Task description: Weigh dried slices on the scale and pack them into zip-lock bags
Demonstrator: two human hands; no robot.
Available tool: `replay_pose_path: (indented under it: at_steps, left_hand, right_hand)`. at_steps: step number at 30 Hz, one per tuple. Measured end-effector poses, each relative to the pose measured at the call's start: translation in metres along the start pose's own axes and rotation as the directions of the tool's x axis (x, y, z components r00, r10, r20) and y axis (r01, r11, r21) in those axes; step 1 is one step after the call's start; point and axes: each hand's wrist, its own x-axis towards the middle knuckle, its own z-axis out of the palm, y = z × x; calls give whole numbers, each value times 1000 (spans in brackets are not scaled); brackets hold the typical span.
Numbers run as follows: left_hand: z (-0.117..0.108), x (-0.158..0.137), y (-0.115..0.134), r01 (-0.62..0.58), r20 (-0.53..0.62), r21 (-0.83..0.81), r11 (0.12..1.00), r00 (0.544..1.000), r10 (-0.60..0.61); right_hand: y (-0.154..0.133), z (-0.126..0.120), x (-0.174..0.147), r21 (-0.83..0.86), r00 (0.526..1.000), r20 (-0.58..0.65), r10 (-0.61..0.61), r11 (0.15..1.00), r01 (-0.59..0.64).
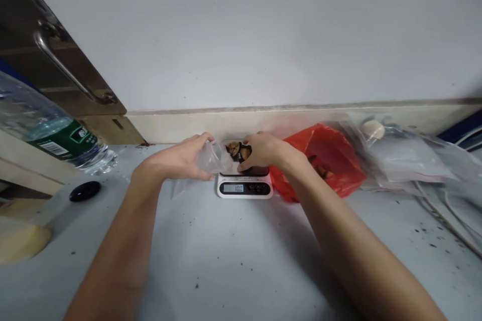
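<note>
A small white digital scale (pixel 244 189) sits on the table and its display reads 10.0. Dried brown slices with dark edges (pixel 234 147) lie on its platform. From the left, my left hand (pixel 188 158) grips a clear plastic cup (pixel 214 158), tilted with its mouth toward the scale. My right hand (pixel 259 150) reaches over the platform from the right, its thumb and fingers curled around some of the slices; the fingertips are partly hidden. Just right of the scale stands an open red plastic bag (pixel 320 138) with more brown pieces inside.
Clear plastic bags (pixel 410 155) and cables (pixel 448 220) lie at the right. A large water bottle (pixel 56 125) with a green label stands at the left, near a black oval object (pixel 85 191) and a yellowish rounded object (pixel 26 241). A white wall (pixel 263 35) bounds the table behind.
</note>
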Motion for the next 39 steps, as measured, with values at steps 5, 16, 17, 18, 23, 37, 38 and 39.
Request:
replay_pose_path:
  at_steps: [5,16,17,18,23,37,38,39]
  left_hand:
    - [1,1,1,-25,12,-4,1000,1000,25]
    - [4,0,12,-76,1,11,997,997,76]
    - [4,0,12,-78,-2,11,997,997,78]
    - [4,0,11,-82,-6,10,997,997,82]
    - [5,-1,8,-112,-16,-31,993,994,112]
    - [5,1,15,-212,-96,-214,954,976,195]
    - [3,0,15,-194,-102,-208,959,979,176]
    - [2,-1,14,-171,-106,-196,966,983,152]
  right_hand:
    - [4,-2,0,24,1000,-7,13,1000,-13]
    - [19,-5,1,198,997,-73,-40,979,54]
    - [21,-5,2,215,996,-72,-48,975,63]
    - [23,-5,2,229,996,-72,-56,971,71]
    - [35,-11,3,300,990,-98,-98,946,123]
    - [3,-11,-15,348,846,-354,-398,784,514]
    - [4,-11,-15,352,823,-397,-405,761,545]
    - [5,-12,-15,363,807,-430,-404,742,564]
